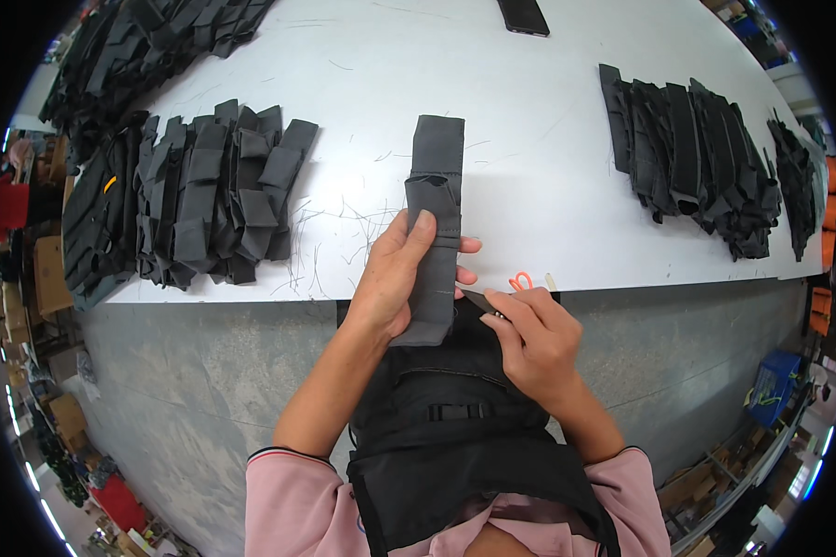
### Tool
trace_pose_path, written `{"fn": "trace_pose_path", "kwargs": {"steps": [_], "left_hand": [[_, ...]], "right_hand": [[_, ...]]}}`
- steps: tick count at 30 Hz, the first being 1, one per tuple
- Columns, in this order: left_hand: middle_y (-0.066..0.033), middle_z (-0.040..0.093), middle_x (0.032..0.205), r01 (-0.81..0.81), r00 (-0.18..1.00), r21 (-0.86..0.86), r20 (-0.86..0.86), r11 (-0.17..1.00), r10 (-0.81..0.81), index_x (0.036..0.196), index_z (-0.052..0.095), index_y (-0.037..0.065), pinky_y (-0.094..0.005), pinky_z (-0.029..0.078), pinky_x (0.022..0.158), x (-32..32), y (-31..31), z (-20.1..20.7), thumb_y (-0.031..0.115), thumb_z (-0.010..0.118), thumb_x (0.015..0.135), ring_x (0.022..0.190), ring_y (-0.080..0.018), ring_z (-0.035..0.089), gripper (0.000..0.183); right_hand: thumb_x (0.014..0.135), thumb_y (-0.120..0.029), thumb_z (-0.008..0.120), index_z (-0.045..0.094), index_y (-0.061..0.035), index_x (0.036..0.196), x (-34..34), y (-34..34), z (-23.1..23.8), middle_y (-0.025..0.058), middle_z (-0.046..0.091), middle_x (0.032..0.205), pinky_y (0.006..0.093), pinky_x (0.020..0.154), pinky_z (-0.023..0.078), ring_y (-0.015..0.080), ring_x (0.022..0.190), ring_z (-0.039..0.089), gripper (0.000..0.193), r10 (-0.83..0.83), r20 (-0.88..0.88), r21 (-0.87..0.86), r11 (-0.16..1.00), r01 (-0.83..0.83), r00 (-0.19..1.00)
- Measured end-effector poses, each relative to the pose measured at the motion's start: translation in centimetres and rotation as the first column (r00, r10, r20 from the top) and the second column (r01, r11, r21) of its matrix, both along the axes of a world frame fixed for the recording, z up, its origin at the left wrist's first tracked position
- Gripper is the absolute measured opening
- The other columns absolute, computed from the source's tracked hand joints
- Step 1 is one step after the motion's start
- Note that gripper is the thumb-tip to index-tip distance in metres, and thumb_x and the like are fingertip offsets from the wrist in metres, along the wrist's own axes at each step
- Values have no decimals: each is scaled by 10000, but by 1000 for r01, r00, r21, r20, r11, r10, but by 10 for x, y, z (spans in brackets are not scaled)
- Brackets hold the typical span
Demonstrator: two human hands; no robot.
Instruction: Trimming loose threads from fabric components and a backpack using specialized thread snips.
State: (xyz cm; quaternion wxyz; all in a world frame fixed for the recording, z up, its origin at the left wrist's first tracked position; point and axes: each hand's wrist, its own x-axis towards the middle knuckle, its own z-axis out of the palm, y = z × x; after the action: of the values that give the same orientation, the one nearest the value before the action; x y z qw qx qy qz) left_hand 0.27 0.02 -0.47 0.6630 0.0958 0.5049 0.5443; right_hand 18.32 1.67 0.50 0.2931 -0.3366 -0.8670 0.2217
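Note:
My left hand [395, 269] is closed round a dark grey fabric strap [435, 243], thumb on top and fingertips showing past its right edge. The strap runs lengthwise away from me, with a folded, stitched flap across its upper half. My right hand [539, 339] grips small scissors [477, 300], whose grey blade points left toward the strap's right edge. An orange loop, seemingly their handle, shows behind the knuckles. The blade tip lies close to my left fingertips; whether it touches the strap I cannot tell.
Piles of similar dark fabric pieces lie on the white table [529, 204]: a left pile [218, 190], a far-left pile [158, 46] and a right pile [692, 153]. Loose thread scraps [348, 227] are scattered near the left pile. A black phone [524, 16] lies at the far edge.

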Motion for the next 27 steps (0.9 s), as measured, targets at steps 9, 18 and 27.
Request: {"fn": "trace_pose_path", "kwargs": {"steps": [9,18,27], "left_hand": [[-181,634,986,-26,1000,70,11,997,25,1139,456,40,-330,564,599,1,-3,0,344,419,977,727,-233,658,346],[-174,627,978,-52,997,77,55,996,48,1143,430,13,-319,566,621,5,-6,0,363,434,970,743,-220,662,391],[-178,639,991,-61,997,30,57,998,59,1157,464,18,-321,555,661,6,-11,6,364,416,977,752,-214,663,393]], "right_hand": [[681,-100,721,615,-62,926,-3,-1,4,49,496,746,308,478,394,209,535,510,270,38,0,25,999,-38,999],[702,-102,707,536,-51,897,-17,5,0,79,556,877,309,508,449,236,591,570,264,162,85,-116,982,-152,983],[700,-96,714,543,-46,840,-14,1,-10,91,620,1010,328,551,484,264,631,591,226,173,68,-101,981,-166,983]]}}
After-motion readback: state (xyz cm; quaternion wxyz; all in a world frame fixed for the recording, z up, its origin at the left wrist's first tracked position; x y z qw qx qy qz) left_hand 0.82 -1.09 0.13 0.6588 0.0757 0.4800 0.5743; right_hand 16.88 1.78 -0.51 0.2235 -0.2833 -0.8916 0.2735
